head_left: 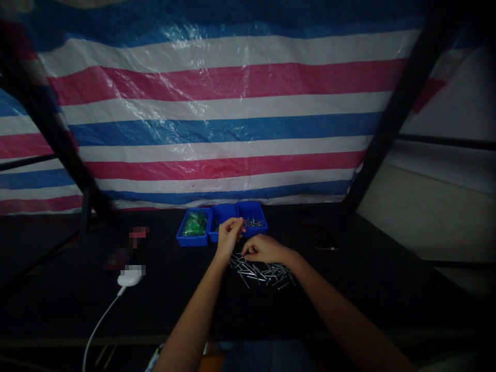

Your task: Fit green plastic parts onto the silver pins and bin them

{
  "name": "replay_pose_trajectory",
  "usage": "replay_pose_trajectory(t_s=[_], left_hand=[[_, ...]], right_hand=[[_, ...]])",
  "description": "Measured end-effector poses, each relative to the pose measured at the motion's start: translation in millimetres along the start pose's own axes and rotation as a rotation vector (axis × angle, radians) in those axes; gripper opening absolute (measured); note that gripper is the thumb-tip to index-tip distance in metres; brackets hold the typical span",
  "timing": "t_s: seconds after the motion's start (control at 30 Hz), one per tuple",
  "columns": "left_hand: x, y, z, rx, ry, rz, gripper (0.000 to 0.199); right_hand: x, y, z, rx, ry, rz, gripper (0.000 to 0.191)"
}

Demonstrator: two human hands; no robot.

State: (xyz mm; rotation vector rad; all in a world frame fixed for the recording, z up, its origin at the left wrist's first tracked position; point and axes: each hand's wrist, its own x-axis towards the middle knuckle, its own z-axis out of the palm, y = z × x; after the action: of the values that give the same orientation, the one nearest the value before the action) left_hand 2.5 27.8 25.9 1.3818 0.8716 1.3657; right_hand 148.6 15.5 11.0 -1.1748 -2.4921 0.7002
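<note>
My left hand (230, 237) is raised at the front of the blue bins, its fingers closed together near the right bin (264, 227). Whatever lies between those fingertips is too small to make out. Just to the right, my right hand (265, 249) hovers low over a loose pile of long silvery screws or nails (258, 273), fingers curled into a pinch. Its fingertips meet the pile's upper left edge, and I cannot see clearly what they grip. Small metal pieces (253, 222) lie in the right bin. The middle bin (223, 211) is partly hidden by my left hand.
Green plastic-wrapped items (195, 223) fill the left bin (192, 241). A white device with a cable (130, 278) lies on the dark table (166, 305) at left, near blurred objects. A dark flat object (320, 236) lies at right. Striped sheeting (225, 124) hangs behind, between dark posts.
</note>
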Motion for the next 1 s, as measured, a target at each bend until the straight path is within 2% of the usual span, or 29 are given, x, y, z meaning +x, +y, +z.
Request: replay_pose_trajectory(t_s=[0.6, 0.7, 0.87, 1.0], left_hand=[[-1.1, 1.0, 1.5, -0.004, -0.023, -0.027, 0.038], [-0.3, 0.8, 0.3, -0.012, -0.02, -0.033, 0.038], [1.5, -0.4, -0.7, -0.015, -0.012, -0.032, 0.04], [1.7, -2.2, 1.1, -0.002, -0.02, -0.027, 0.039]], right_hand=[[2.3, -4.2, 6.0, -0.022, 0.001, 0.017, 0.011], [2.3, 0.6, 2.5, 0.142, 0.038, -0.006, 0.014], [0.5, 8.9, -14.4, 0.554, 0.146, -0.026, 0.023], [-2.5, 15.6, -26.5, 0.941, 0.339, 0.045, 0.029]])
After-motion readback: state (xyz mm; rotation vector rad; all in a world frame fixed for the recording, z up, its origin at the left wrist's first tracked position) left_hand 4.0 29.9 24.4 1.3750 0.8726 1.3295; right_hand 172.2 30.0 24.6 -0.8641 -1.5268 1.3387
